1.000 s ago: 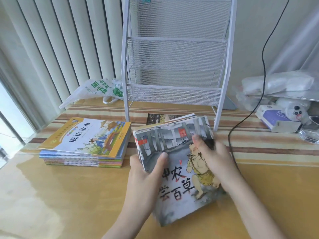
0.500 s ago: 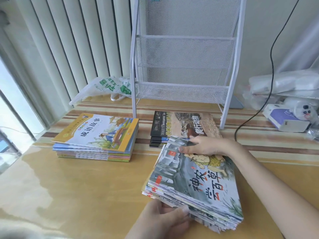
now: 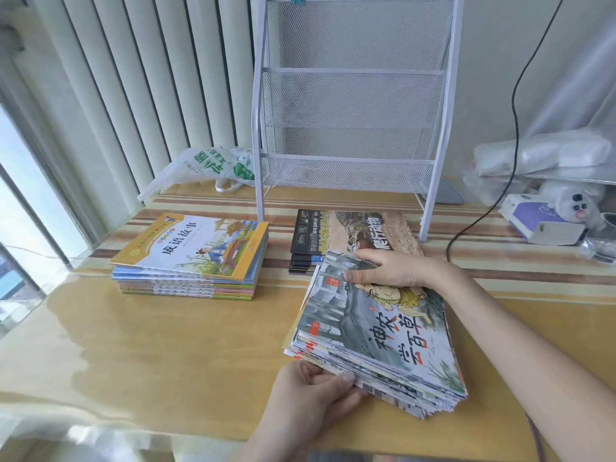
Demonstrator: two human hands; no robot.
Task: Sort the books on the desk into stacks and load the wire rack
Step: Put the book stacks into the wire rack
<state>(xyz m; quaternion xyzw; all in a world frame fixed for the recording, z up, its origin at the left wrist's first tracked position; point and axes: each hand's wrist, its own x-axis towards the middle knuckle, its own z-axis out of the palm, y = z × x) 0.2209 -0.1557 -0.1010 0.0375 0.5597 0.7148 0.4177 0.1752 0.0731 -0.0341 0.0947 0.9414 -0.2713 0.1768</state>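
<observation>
Squaring grey-cover stack [image 3: 376, 331] on desk [image 3: 150, 345], front of wire rack [image 3: 353, 105]. Left hand [image 3: 313, 391] gripping near edge, thumb on top, fingers curled beneath. Right hand [image 3: 396, 271] clamping far edge, fingers curled over it. Sorting seeming nearly done; rack unloaded. Next: lifting stack level into bottom tier.

Bare desk [image 3: 173, 348] front-left, dark book stack [image 3: 353, 238] fronting wire rack [image 3: 350, 128]

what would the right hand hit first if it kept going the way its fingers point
The right hand points left across the grey stack; beyond that, probably the yellow-cover stack, though depth is unclear.
</observation>
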